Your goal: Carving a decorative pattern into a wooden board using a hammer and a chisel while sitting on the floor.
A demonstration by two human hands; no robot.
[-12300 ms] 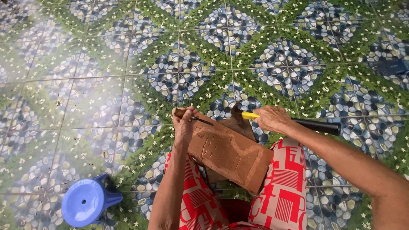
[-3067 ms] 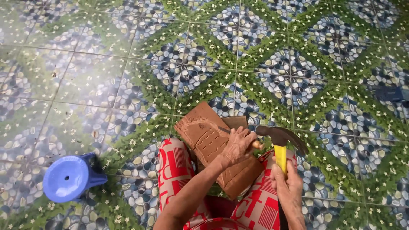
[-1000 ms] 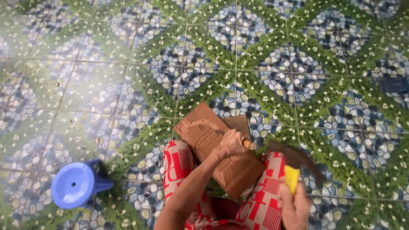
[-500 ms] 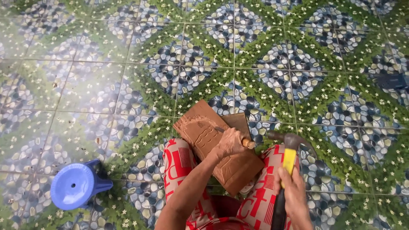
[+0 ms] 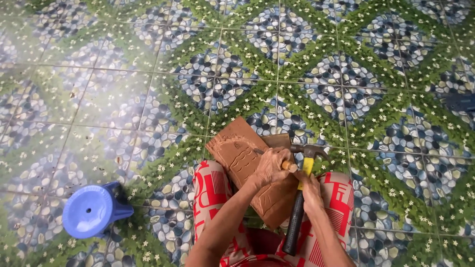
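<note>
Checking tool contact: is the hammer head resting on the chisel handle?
Yes: the hammer head meets the end of the chisel held by the left hand.

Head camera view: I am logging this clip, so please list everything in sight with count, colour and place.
wooden board: one, brown, partly carved, resting on the lap
chisel: one, wooden handle, tip on the board
hammer: one, dark head, yellow and black handle, head by the chisel's end
stool: one, blue plastic, lower left on the floor
floor: patterned tiles, green, blue and white
trousers: red and white
left hand: in a grip on the chisel
right hand: in a grip on the hammer
</note>
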